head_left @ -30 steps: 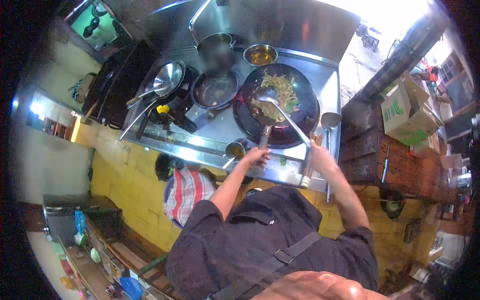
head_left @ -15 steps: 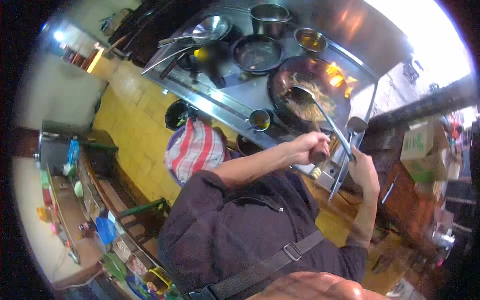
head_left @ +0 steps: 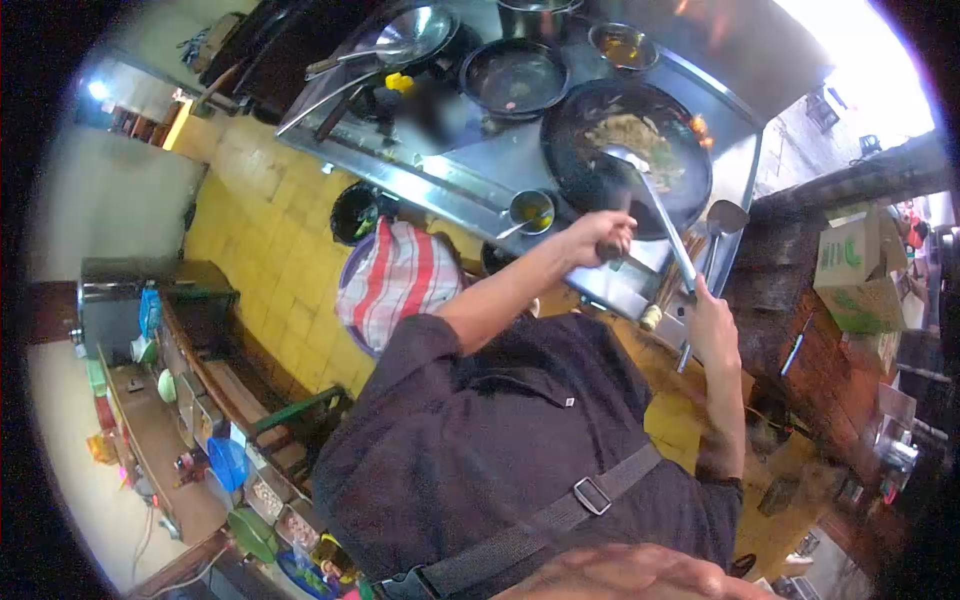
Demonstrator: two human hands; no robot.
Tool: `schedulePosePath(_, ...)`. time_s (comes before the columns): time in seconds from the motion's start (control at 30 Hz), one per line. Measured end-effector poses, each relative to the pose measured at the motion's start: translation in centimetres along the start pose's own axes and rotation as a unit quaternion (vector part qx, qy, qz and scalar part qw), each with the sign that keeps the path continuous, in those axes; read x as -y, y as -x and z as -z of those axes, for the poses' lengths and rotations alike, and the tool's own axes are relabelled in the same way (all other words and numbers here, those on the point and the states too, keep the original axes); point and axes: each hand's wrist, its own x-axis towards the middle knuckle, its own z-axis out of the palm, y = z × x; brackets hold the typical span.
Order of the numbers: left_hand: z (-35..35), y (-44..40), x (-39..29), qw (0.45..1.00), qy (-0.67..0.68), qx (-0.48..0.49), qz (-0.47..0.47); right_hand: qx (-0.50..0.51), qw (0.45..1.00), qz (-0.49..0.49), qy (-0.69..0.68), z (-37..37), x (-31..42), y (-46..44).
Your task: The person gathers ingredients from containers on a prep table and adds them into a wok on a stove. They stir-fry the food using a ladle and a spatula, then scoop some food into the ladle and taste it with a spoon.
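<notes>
Hands: two, apart, each clamped on a handle. Left hand (head_left: 600, 237): closed round the handle of a round black metal wok (head_left: 573, 178). Right hand (head_left: 713, 325): closed on a long silver-coloured metal ladle (head_left: 665, 213), its head inside the wok. Position: wok forward of both hands, almost straight ahead of the left, the nearer; forward and leftward of the right. Axes: wok handle points back toward the person; ladle shaft slants forward-left from the right hand. Contents: pale, strand-like food (head_left: 635, 130). Orange flame (head_left: 702, 130) at the right rim. Surroundings, on a stainless-steel bench (head_left: 440, 174): small metal cup (head_left: 530, 213), round black pan (head_left: 515, 75), metal bowl of amber liquid (head_left: 625, 46).
</notes>
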Motion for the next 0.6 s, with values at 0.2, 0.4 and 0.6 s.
schedulePosePath(0.2,-4.4,6.8,5.0,0.997,-0.071,-0.025,0.003,0.004,0.993,-0.002,-0.12,-1.0,-4.6,-3.7)
schedulePosePath(0.4,5.7,-2.3,2.4,0.988,-0.098,-0.048,-0.114,0.021,0.984,-0.016,-0.177,-12.0,-2.0,-11.9)
schedulePosePath(0.6,7.3,-6.8,0.4,0.965,-0.203,-0.116,-0.12,0.118,0.985,-0.104,-0.073,1.4,-3.2,-11.5)
